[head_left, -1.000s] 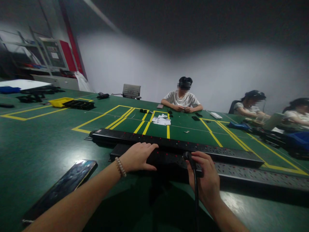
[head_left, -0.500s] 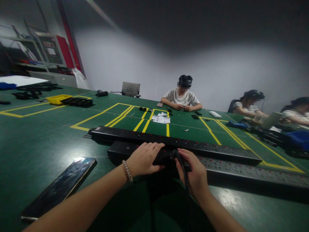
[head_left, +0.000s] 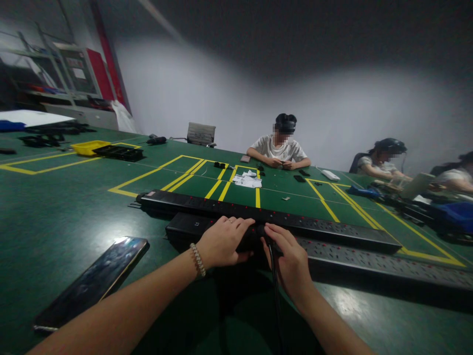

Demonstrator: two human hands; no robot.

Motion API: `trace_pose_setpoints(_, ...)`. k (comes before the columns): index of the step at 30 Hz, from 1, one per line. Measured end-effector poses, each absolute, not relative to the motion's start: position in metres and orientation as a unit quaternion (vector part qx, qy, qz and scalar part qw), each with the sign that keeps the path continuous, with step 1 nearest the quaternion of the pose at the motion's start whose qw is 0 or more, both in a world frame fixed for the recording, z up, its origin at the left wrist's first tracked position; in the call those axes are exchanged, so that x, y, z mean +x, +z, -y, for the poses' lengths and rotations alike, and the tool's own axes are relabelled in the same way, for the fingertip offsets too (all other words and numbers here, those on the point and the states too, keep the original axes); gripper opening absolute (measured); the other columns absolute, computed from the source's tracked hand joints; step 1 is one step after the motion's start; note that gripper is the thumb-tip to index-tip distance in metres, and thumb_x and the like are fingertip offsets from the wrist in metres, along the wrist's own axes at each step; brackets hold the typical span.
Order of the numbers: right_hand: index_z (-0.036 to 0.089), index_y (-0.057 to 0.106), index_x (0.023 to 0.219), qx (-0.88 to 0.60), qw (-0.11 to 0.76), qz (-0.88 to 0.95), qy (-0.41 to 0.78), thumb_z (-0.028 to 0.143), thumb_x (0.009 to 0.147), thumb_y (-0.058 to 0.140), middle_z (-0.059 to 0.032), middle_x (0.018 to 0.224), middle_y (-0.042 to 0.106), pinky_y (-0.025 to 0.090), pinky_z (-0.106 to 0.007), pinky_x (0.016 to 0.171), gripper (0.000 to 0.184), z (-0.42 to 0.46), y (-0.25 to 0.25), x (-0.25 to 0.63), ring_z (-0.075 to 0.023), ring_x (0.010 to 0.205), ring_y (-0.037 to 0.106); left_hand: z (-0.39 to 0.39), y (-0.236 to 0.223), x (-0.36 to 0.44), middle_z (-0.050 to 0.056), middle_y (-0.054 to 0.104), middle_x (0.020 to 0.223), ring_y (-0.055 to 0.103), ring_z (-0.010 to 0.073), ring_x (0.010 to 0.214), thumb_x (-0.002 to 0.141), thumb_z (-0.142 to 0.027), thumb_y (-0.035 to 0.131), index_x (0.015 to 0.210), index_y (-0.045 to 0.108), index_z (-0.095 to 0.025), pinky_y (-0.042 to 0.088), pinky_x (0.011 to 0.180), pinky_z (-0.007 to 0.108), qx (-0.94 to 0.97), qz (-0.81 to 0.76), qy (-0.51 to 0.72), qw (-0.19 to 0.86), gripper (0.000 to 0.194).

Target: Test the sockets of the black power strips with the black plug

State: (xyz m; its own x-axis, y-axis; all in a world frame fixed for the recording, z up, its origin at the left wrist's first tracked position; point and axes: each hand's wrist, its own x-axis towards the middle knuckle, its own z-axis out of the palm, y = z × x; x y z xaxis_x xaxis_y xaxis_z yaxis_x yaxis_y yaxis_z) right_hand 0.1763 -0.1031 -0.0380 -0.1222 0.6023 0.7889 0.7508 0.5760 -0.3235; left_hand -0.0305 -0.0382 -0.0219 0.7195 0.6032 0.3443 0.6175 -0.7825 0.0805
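Note:
Two long black power strips lie side by side across the table. My left hand (head_left: 223,244) is wrapped over the nearer power strip (head_left: 354,257), fingers on top and thumb on the near side. Close by on its right, my right hand (head_left: 290,264) grips a black plug (head_left: 261,230) at that strip's top face. A black cord (head_left: 275,286) hangs from the plug toward me. Whether the plug's pins are in a socket is hidden by my fingers. Just behind lies the farther power strip (head_left: 332,229), with small red marks along it.
A phone (head_left: 92,283) lies at the near left. Beyond are a yellow tray (head_left: 88,147), a black tray (head_left: 120,153) and white papers (head_left: 247,179). A person (head_left: 280,148) sits opposite; others sit at the right beside a blue bin (head_left: 458,217).
My right hand has moved left along the nearer strip with the plug, up close to my left hand. My left hand has slid a little to the right.

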Motion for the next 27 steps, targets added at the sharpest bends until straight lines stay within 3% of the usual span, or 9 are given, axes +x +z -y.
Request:
trace_pose_setpoints(13, 0.022, 0.065, 0.128, -0.449, 0.432, 0.777, -0.087, 0.011, 0.096, 0.056, -0.0132, 0.127, 0.067, 0.059, -0.047, 0.093, 0.035, 0.105, -0.034, 0.17, -0.0263, 0.113, 0.065, 0.038, -0.02, -0.031, 0.013, 0.064, 0.126, 0.06, 0.0316, 0.115, 0.087, -0.054, 0.063, 0.145, 0.038, -0.017, 0.041, 0.1, 0.044, -0.929, 0.328, -0.172, 0.026, 0.074)
trace_pose_setpoints(27, 0.007, 0.065, 0.128, -0.465, 0.342, 0.802, -0.15, 0.003, 0.095, 0.051, -0.0228, 0.13, 0.062, 0.056, -0.05, 0.097, 0.036, 0.117, -0.028, 0.161, -0.0313, 0.116, 0.059, 0.038, -0.02, -0.032, 0.013, 0.063, 0.127, 0.06, 0.0309, 0.113, 0.085, -0.054, 0.066, 0.145, 0.039, -0.016, 0.042, 0.097, 0.043, -0.931, 0.322, -0.172, 0.026, 0.075)
